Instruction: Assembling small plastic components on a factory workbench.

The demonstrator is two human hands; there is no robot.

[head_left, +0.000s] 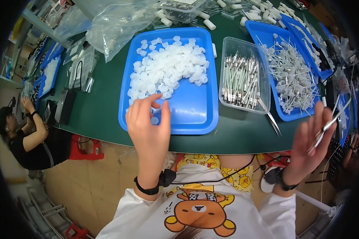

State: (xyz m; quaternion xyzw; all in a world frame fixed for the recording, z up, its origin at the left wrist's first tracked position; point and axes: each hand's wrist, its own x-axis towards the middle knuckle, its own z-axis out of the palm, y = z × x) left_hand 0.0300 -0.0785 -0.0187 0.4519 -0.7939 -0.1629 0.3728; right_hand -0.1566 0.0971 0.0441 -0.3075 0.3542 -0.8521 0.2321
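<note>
My left hand (147, 123) is over the near left part of a blue tray (187, 123). Its fingers are bent, with thumb and forefinger apart and nothing visibly gripped. A heap of small translucent white plastic caps (163, 67) fills the far part of this tray; one loose cap (154, 120) shows between thumb and fingers. At the right, my right hand (313, 133) is raised beyond the table's near edge. A slim shiny pair of metal tweezers (327, 126) lies across it, held by the thumb, its two prongs apart at the upper end.
A clear plastic box (224, 101) holds many thin metal-ended rods. Right of it, another blue tray (285, 116) carries rods with white caps. A pointed metal tool (273, 122) lies by the box. Plastic bags (115, 24) are at far left. A person (32, 135) sits left.
</note>
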